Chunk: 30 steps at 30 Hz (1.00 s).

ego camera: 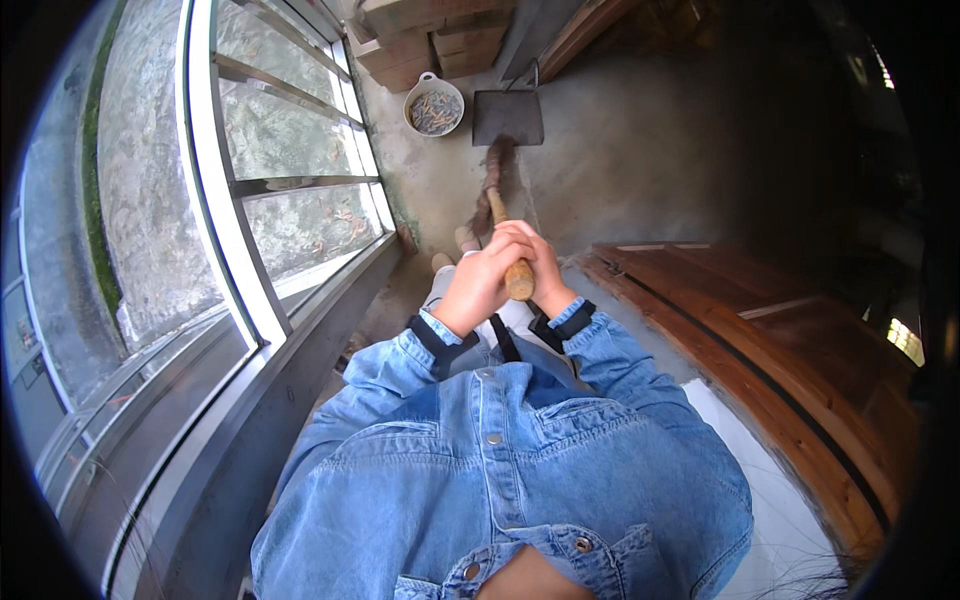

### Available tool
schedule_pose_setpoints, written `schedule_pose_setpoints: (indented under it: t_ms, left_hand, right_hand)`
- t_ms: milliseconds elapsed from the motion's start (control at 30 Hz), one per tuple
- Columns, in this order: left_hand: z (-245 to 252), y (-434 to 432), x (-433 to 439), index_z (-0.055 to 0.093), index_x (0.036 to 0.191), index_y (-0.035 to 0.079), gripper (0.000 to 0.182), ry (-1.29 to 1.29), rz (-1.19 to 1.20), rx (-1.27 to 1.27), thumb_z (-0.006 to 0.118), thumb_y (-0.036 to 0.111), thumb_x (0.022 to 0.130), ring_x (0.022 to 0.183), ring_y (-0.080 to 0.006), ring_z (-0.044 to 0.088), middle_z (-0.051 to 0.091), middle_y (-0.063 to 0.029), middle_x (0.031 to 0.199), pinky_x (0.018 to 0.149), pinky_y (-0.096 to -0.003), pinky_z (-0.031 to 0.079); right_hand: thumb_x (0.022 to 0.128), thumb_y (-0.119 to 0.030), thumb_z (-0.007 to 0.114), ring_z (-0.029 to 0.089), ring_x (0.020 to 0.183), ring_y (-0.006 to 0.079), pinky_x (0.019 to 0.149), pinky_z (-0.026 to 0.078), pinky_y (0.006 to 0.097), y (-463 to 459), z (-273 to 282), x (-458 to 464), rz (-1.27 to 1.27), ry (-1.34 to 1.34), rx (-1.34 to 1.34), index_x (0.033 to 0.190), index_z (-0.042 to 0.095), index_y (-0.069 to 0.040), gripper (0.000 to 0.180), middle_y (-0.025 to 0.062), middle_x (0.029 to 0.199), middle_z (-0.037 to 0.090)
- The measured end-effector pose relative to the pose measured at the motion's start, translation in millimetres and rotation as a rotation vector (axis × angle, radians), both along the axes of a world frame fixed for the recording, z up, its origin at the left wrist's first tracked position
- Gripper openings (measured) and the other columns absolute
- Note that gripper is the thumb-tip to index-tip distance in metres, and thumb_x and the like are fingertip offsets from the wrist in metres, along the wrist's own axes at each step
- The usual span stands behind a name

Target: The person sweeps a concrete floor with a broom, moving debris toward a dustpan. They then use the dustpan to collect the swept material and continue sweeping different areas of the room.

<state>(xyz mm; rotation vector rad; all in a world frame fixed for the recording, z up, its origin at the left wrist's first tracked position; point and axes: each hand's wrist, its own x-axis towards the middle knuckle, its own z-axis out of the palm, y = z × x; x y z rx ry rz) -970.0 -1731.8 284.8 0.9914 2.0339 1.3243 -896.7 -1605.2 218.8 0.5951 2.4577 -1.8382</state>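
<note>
Both my hands are closed around the wooden handle of a broom (520, 281), whose rounded end points up towards me. My left hand (484, 281) and my right hand (541, 259) meet on it, the fingers overlapping. Which hand lies on top is hard to tell. The dark brown broom head (493, 169) is blurred and reaches down to the floor, at the near edge of a flat dark metal dustpan (507, 118). Left of the dustpan stands a white plastic basket (435, 111) holding small brown and grey pieces.
Cardboard boxes (427, 49) are stacked at the far wall. A metal-framed window (300, 184) with a sill runs along the left. A wooden door (780, 330) stands on the right. My shoes (442, 261) are on the concrete floor (615, 165), below the hands.
</note>
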Motion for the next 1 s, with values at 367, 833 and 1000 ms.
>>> schedule_pose_setpoints:
  t_ms: [367,833,1000]
  left_hand:
    - [22,-32,-14,0.059,0.113,0.011,0.049,0.025,0.461,-0.209,0.073,0.038,0.076,0.097,-0.0322,0.063,0.064,-0.0147,0.107,0.082,-0.0360,0.051]
    - [36,84,17,0.068,0.097,0.007,0.024,-0.042,1.175,-0.374,0.070,0.010,0.073,0.091,-0.0282,0.068,0.068,-0.0149,0.101,0.081,-0.0316,0.053]
    - [34,116,41,0.067,0.099,0.005,0.025,-0.168,1.448,-0.384,0.069,0.004,0.074,0.094,-0.0274,0.067,0.067,-0.0171,0.106,0.083,-0.0302,0.051]
  right_hand:
    - [0.081,-0.014,0.060,0.063,0.095,0.0317,0.080,0.051,0.0349,-20,15,-59,0.517,0.065,0.089,0.103,0.062,-0.005,0.024,0.0145,0.108,0.063]
    - [0.072,-0.014,0.066,0.059,0.100,0.0306,0.088,0.048,0.0410,233,-111,-241,1.203,-0.081,0.774,0.105,0.064,-0.010,0.033,0.0128,0.108,0.061]
    - [0.079,-0.015,0.060,0.051,0.116,0.0284,0.091,0.046,0.0442,281,-201,-302,1.351,-0.100,1.178,0.112,0.058,-0.010,0.034,0.0066,0.121,0.056]
